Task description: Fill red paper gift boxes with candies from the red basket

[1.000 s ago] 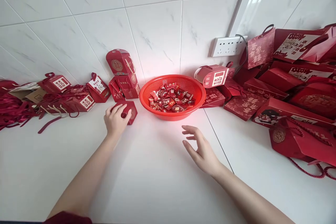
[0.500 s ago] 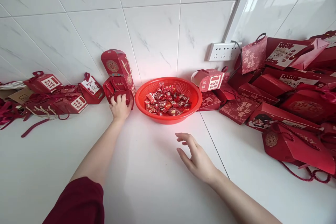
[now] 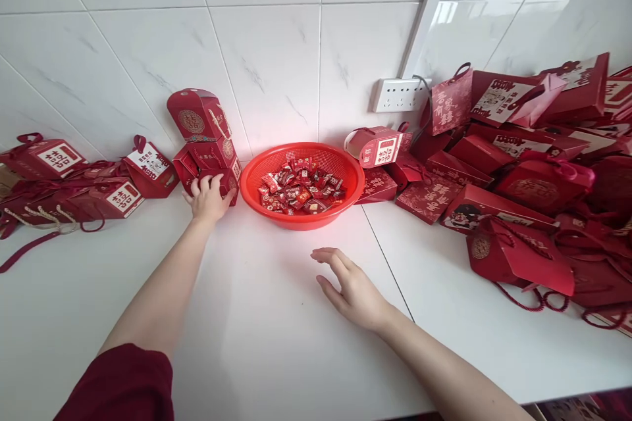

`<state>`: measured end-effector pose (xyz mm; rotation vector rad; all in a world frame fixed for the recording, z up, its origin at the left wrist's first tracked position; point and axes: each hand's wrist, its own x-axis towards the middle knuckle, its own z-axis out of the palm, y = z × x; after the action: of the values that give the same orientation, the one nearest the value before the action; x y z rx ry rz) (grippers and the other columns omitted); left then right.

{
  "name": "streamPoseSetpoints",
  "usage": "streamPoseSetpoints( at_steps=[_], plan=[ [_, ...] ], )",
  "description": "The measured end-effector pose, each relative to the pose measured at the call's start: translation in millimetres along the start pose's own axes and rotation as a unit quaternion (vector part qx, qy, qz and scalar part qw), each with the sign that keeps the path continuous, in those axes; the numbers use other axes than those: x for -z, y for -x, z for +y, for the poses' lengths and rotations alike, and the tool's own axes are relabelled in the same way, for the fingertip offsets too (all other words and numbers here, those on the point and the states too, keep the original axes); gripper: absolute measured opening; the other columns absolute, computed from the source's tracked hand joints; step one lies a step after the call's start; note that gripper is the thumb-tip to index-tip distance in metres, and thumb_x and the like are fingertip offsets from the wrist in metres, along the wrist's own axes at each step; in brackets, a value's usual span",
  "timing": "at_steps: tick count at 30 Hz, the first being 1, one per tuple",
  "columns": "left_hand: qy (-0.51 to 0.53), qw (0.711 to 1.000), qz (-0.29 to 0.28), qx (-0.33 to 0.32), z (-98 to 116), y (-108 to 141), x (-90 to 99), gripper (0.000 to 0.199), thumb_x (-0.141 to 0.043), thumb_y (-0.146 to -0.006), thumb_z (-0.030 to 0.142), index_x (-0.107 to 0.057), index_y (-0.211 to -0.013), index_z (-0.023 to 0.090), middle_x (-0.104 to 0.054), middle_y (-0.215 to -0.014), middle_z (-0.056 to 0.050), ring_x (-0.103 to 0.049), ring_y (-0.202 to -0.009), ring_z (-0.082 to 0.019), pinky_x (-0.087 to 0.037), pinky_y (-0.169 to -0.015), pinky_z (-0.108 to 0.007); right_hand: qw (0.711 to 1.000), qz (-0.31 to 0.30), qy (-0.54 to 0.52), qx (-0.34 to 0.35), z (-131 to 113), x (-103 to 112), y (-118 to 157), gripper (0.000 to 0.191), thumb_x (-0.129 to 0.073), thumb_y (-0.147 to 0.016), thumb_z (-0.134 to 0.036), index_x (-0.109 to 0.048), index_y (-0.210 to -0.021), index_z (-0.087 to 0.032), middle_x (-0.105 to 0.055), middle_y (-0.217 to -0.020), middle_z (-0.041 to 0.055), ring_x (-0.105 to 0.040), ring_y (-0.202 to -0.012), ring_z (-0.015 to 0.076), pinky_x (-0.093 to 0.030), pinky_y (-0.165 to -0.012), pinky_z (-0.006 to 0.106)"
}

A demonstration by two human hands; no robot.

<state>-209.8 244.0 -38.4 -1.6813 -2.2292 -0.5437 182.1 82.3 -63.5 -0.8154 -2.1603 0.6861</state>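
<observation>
My left hand (image 3: 209, 198) reaches to the front of a small stack of red gift boxes (image 3: 206, 120) by the wall. Its fingers are spread against the lower red box (image 3: 229, 179), partly covering it. On top of the stack stands a box with a gold emblem and rope handle. Right beside the stack is a red plastic basket (image 3: 302, 221) holding wrapped candies (image 3: 302, 189). My right hand (image 3: 353, 289) hovers over the white table in front of the basket, fingers loosely bent and apart, nothing in it.
Red gift boxes with ribbons (image 3: 105, 192) line the wall at left. A large pile of red boxes (image 3: 530, 187) fills the right side, some with rope handles. A white power strip (image 3: 401, 95) is fixed to the tiled wall. The white tabletop (image 3: 276, 342) shows its front edge at lower right.
The view has swung to the right, so everything sits further left. My left hand's fingers have spread wider on the box. My right hand keeps its loosely bent pose above the table.
</observation>
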Motion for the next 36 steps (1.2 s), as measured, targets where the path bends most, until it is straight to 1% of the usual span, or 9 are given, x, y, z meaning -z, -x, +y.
streamPoseSetpoints(
  at_steps=[5,10,16,19,21,25,28,32,36],
  plan=[
    [0.000,0.999,-0.038,-0.022,10,-3,22.9,0.059,-0.052,-0.094,0.046,-0.046,-0.147,0.022,-0.041,-0.153,-0.020,-0.019,-0.150,-0.044,-0.007,-0.113,-0.081,0.995,0.040,0.088,0.024,7,14,-7,0.038,-0.048,-0.100,-0.018,-0.045,-0.137,-0.024,-0.057,-0.136,0.0139,-0.056,-0.128,0.0254,-0.051,-0.103,0.047],
    [0.050,0.984,0.107,-0.131,43,31,60.3,0.055,-0.053,-0.095,0.043,-0.048,-0.144,0.020,-0.041,-0.155,-0.017,-0.028,-0.150,-0.038,-0.012,-0.120,-0.071,0.951,0.193,0.239,-0.019,26,66,-13,0.030,-0.052,-0.098,-0.022,-0.054,-0.128,-0.022,-0.059,-0.137,0.0155,-0.055,-0.126,0.0304,-0.046,-0.104,0.052],
    [0.103,0.917,0.291,-0.252,58,94,89.2,0.053,-0.071,-0.079,0.031,-0.061,-0.131,0.025,-0.061,-0.137,-0.010,-0.059,-0.124,-0.034,-0.038,-0.115,-0.054,0.796,0.393,0.345,-0.305,47,150,20,0.030,-0.055,-0.093,-0.034,-0.063,-0.119,-0.020,-0.054,-0.141,0.0188,-0.047,-0.131,0.0401,-0.041,-0.102,0.062],
    [0.127,0.897,0.224,-0.360,64,122,90.3,0.051,-0.072,-0.078,0.027,-0.062,-0.128,0.027,-0.062,-0.135,-0.009,-0.063,-0.118,-0.032,-0.045,-0.110,-0.050,0.705,0.395,0.343,-0.478,61,178,52,0.059,-0.062,-0.088,-0.048,-0.052,-0.136,-0.015,-0.046,-0.148,0.0246,-0.040,-0.136,0.0462,-0.034,-0.105,0.068],
    [0.137,0.877,0.159,-0.431,73,139,87.1,0.047,-0.070,-0.080,0.023,-0.062,-0.126,0.027,-0.063,-0.133,-0.010,-0.064,-0.117,-0.030,-0.047,-0.109,-0.048,0.678,0.338,0.322,-0.568,72,190,73,0.081,-0.068,-0.080,-0.054,-0.043,-0.146,-0.014,-0.037,-0.154,0.0286,-0.032,-0.141,0.0496,-0.029,-0.107,0.073],
    [0.153,0.839,0.072,-0.518,93,167,75.3,0.037,-0.063,-0.086,0.016,-0.064,-0.122,0.023,-0.065,-0.131,-0.011,-0.064,-0.120,-0.027,-0.046,-0.110,-0.046,0.703,0.212,0.314,-0.601,82,200,98,0.095,-0.074,-0.072,-0.033,-0.033,-0.157,-0.022,-0.021,-0.164,0.0238,-0.025,-0.145,0.0499,-0.038,-0.102,0.067],
    [0.164,0.829,0.033,-0.534,102,180,68.1,0.034,-0.060,-0.088,0.014,-0.065,-0.121,0.021,-0.064,-0.133,-0.012,-0.063,-0.122,-0.026,-0.046,-0.111,-0.045,0.757,0.173,0.331,-0.536,72,200,96,0.078,-0.061,-0.077,-0.017,-0.045,-0.152,-0.028,-0.039,-0.159,0.0154,-0.045,-0.134,0.0441,-0.048,-0.094,0.054],
    [0.181,0.822,0.007,-0.539,106,186,68.7,0.035,-0.058,-0.090,0.014,-0.065,-0.123,0.022,-0.064,-0.133,-0.011,-0.062,-0.122,-0.026,-0.046,-0.111,-0.045,0.823,0.166,0.300,-0.454,34,189,73,0.035,-0.051,-0.089,-0.027,-0.074,-0.116,-0.024,-0.076,-0.106,0.0120,-0.067,-0.096,0.0326,-0.050,-0.079,0.042],
    [0.218,0.829,0.013,-0.516,114,186,80.4,0.041,-0.060,-0.090,0.015,-0.060,-0.130,0.024,-0.064,-0.133,-0.011,-0.062,-0.121,-0.027,-0.049,-0.107,-0.043,0.894,0.173,0.269,-0.314,-6,166,36,0.021,-0.052,-0.093,-0.033,-0.070,-0.087,-0.024,-0.072,-0.068,0.0038,-0.065,-0.069,0.0242,-0.046,-0.068,0.034]
  ],
)
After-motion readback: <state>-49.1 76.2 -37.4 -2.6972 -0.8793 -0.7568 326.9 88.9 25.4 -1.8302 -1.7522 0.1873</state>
